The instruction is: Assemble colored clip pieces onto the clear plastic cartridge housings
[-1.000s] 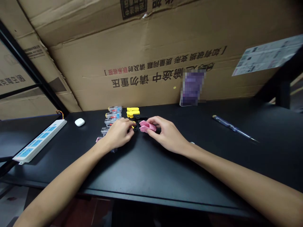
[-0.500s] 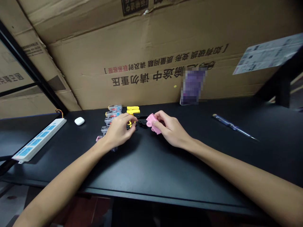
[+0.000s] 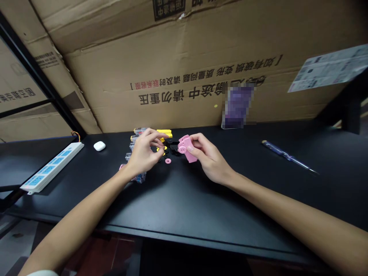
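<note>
The pink piece [image 3: 189,149] could slip, I think, because the right hand [image 3: 211,159] pinches it only near one end, with the thumb on the near side. If that pinch gets too loose, the piece might drop onto the black pieces [image 3: 173,147] just beside it and knock them about. The little pink ring [image 3: 166,161] lies loose on the desk [image 3: 184,207], so a bump from the left hand [image 3: 145,151] could push it away. The rings look small and thin, so they may be hard to pick up, and a quick grab could catch a wrong one, as the yellow rings [image 3: 165,148] are so near. The pink piece sits in the right grip, between the thumb and the fingers, tilted, with its round part [image 3: 183,150] facing left and poking out past the thumb. The left grip looks let go: its fingers are bent, there is a gap between thumb and pointing finger, and I see nothing held there. The pink ring is just past the left thumb, on the side toward the pink piece, and the yellow pieces [image 3: 165,133] lie behind the left fingertips.
</note>
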`<state>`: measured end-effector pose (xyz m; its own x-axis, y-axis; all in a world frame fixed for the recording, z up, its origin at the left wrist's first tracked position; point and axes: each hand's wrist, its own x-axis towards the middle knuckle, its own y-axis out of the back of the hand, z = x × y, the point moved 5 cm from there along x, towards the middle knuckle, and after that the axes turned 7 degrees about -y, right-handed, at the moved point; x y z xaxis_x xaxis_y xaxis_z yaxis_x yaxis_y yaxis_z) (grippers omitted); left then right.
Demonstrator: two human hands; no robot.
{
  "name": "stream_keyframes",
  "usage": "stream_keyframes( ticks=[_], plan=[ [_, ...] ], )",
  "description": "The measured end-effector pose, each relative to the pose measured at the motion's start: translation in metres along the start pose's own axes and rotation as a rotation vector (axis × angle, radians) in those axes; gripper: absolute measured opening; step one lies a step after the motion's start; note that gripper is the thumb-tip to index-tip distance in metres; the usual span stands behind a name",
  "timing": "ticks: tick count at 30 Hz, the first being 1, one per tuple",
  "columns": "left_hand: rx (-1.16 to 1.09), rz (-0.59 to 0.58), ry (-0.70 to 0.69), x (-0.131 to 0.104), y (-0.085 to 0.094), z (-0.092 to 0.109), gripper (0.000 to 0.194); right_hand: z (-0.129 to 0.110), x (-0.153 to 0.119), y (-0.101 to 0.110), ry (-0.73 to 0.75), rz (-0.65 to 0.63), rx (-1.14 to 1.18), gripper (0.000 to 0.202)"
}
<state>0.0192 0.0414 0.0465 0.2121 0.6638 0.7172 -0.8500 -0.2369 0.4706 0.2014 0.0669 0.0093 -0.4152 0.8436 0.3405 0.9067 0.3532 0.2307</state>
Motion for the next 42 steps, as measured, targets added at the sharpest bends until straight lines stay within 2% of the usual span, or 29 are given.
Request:
stream_keyframes(
  ticks=[6,10,17,21,23,26,30,33,38,40,42],
  plan=[
    [0.000,-0.111,-0.034,-0.004,-0.011,0.012,0.011,0.010,-0.003,-0.004,-0.054,-0.008,0.054,0.031],
    [-0.048,-0.068,-0.010,-0.007,-0.013,0.012,0.014,0.007,-0.007,-0.014,-0.030,-0.045,0.047,0.034],
    [-0.187,-0.008,0.165,-0.007,-0.016,0.007,0.016,-0.003,-0.012,-0.014,0.001,0.028,-0.088,0.037],
    [-0.335,-0.046,0.341,-0.009,-0.020,-0.003,0.027,-0.005,-0.013,-0.012,0.014,0.070,-0.265,0.039],
    [-0.378,-0.083,0.385,-0.009,-0.022,-0.006,0.029,-0.004,-0.013,-0.014,-0.007,0.068,-0.256,0.038],
    [-0.340,-0.114,0.351,-0.009,-0.019,-0.007,0.028,-0.001,-0.010,-0.016,-0.113,0.059,-0.091,0.036],
    [-0.060,-0.138,0.163,-0.005,-0.010,-0.001,0.019,0.003,-0.003,-0.006,-0.235,0.133,0.023,0.039],
    [0.151,-0.253,0.075,-0.004,-0.010,-0.001,0.013,0.001,0.002,0.009,-0.141,0.182,-0.027,0.044],
    [0.235,-0.447,0.093,-0.010,-0.019,-0.010,0.010,0.004,0.003,0.018,-0.041,0.153,-0.164,0.041],
    [0.273,-0.448,0.087,-0.010,-0.019,-0.011,0.004,0.004,0.002,0.015,-0.035,0.117,-0.215,0.039],
    [0.322,-0.387,0.061,-0.008,-0.015,-0.010,0.007,0.002,0.001,0.013,-0.019,0.091,-0.263,0.037]
  ],
)
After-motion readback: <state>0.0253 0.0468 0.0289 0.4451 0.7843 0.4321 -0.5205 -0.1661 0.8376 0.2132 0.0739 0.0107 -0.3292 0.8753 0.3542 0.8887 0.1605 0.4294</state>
